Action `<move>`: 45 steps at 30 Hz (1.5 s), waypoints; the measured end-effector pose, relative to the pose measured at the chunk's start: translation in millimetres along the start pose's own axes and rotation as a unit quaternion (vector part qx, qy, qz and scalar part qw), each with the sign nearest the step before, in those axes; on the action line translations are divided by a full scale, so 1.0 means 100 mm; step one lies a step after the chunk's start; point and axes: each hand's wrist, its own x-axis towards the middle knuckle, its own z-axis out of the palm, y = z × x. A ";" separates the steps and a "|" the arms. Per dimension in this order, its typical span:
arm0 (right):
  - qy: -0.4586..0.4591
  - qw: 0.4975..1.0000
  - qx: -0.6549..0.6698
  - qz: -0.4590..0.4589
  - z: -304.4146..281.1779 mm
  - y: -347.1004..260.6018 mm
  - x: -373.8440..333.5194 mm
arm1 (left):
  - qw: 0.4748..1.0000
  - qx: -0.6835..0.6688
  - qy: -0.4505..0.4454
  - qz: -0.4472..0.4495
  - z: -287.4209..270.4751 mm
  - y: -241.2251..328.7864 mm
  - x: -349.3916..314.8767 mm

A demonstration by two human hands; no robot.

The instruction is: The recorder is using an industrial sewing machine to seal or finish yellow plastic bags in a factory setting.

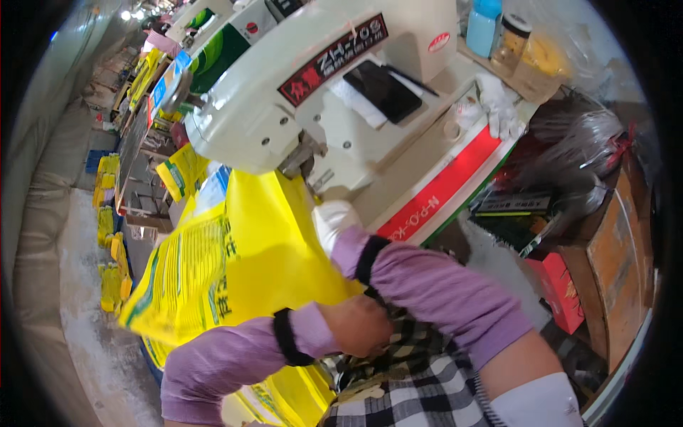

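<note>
A large yellow printed bag (274,245) hangs below a cream industrial sewing machine (238,124), its upper edge near the machine's needle area (297,162). At the bag's right edge, close to that area, my right hand (334,219) in a white glove is closed on the yellow plastic. My left hand (361,326), bare, is a closed fist in front of my checked clothing, beside the bag's lower right part. Its fingertips are hidden, so what it holds does not show. Purple sleeves with black bands cover both forearms.
A black phone (384,91) lies on a white cloth on the machine bed. Behind it stand a blue bottle (484,28) and a jar (512,39). White gloves (498,107) lie at the table's corner. A red box (556,292) is at the right; yellow bags (110,285) line the left.
</note>
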 end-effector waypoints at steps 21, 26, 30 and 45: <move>-0.367 0.888 0.259 0.098 -1.37 0.24 -0.46 | 0.977 0.165 0.129 -0.044 -0.67 -0.49 -1.03; -0.055 0.961 0.272 0.006 -0.10 0.20 -0.20 | 0.929 0.192 0.276 -0.156 -0.04 0.22 -0.63; -0.127 0.978 0.154 0.054 -0.27 0.10 0.23 | 0.968 0.104 0.181 -0.142 -0.06 0.51 -0.14; 0.014 0.887 0.460 -0.024 -1.56 0.47 0.06 | 0.466 0.533 0.514 -0.484 0.18 0.22 -3.46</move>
